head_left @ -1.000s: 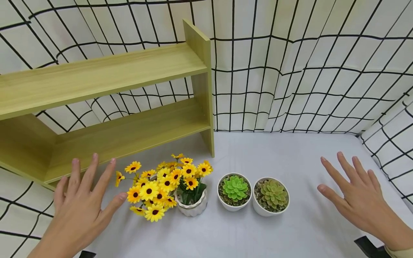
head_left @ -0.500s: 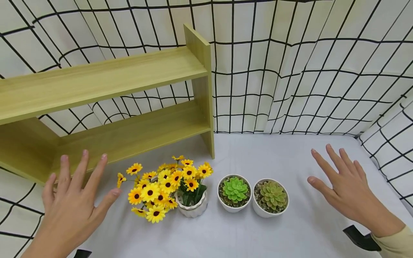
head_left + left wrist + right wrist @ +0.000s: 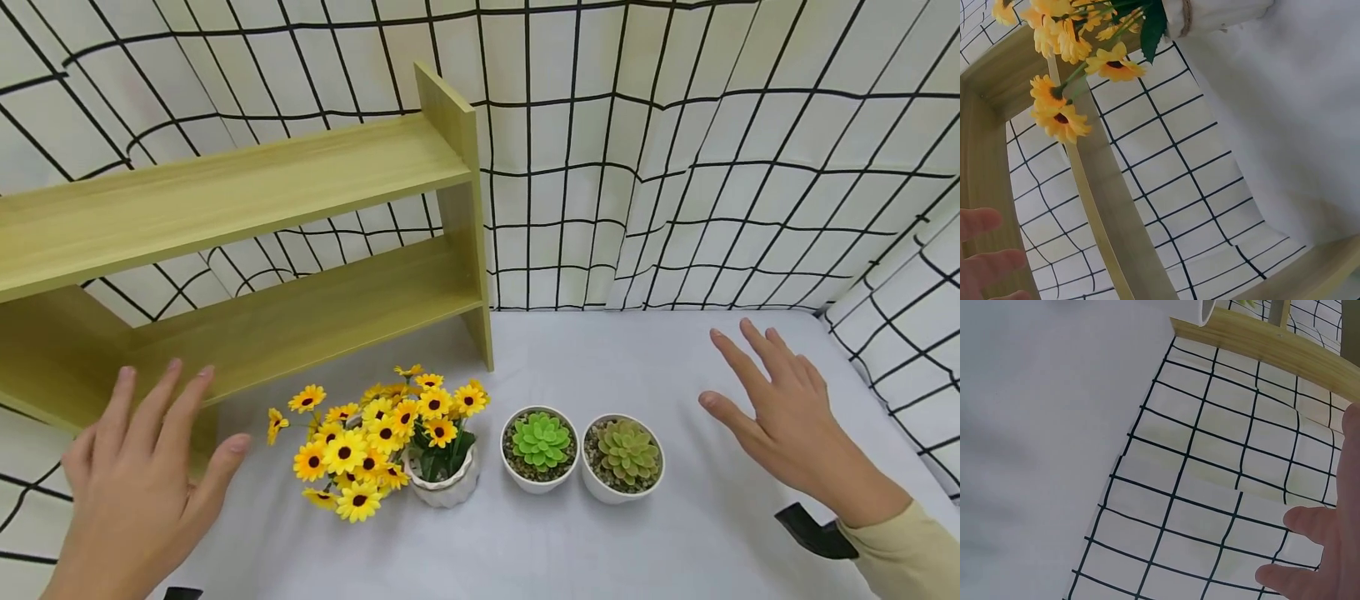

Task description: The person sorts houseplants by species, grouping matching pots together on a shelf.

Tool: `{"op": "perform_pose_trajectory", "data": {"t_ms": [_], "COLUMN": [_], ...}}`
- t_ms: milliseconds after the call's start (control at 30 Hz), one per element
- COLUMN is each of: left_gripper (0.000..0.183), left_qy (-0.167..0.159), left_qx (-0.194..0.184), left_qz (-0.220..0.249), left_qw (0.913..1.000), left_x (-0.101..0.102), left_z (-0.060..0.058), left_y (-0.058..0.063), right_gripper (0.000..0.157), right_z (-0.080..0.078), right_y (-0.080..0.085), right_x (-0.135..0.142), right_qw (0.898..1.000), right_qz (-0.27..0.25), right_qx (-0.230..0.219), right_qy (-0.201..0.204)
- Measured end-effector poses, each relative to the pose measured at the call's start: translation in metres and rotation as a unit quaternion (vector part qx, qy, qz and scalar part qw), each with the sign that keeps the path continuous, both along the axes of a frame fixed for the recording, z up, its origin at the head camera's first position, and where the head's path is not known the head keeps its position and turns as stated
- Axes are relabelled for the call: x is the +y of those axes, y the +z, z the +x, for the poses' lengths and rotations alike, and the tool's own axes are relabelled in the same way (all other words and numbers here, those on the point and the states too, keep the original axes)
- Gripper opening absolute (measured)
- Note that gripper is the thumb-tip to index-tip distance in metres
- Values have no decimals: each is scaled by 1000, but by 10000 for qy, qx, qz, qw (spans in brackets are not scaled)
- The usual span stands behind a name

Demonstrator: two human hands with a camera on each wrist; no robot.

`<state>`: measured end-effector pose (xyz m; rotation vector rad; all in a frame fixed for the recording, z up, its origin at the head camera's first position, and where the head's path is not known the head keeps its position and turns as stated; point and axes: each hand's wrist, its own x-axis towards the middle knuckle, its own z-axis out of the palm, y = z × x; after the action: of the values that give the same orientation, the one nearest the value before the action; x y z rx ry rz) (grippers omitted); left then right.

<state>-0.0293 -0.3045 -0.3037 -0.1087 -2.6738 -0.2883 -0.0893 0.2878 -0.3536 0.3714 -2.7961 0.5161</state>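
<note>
My left hand hovers with spread fingers in front of the wooden shelf's left end, left of a white pot of yellow artificial flowers. It holds nothing; in the left wrist view its fingertips show at the lower left. My right hand, also spread and holding nothing, hangs over the right part of the table. Nearest to it stands a dull-green succulent in a white pot. Beside that is a bright green succulent in a white pot. In the right wrist view, fingers appear at the lower right.
A two-tier wooden shelf stands at the back left, angled, behind the flowers. White cloth covers the table. A white curtain with a black grid closes off the back and sides.
Both hands have drifted left in the head view, the right also slightly upward, fingers still spread. The view has shifted a little; the pots and shelf keep their places.
</note>
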Motion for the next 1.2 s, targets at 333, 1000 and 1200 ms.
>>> {"op": "perform_pose_trajectory", "data": {"t_ms": [333,1000,1200], "left_gripper": [80,87,87], "left_qy": [-350,1251,1369], "left_qx": [1585,2326,2628], "left_qz": [-37,34,390], "left_qw": [9867,9645,9543], "left_x": [-1,-43,-57], "left_z": [-6,6,6], "left_y": [-3,-7,-12], "right_gripper": [72,70,67], "right_z": [-17,-57,-69], "right_y": [10,39,44], "right_x": [-16,-63,-82], "right_qw": [9991,9929,9888], "right_qz": [-116,-312,-345], "right_qx": [292,756,984], "right_qy": [294,859,1064]}}
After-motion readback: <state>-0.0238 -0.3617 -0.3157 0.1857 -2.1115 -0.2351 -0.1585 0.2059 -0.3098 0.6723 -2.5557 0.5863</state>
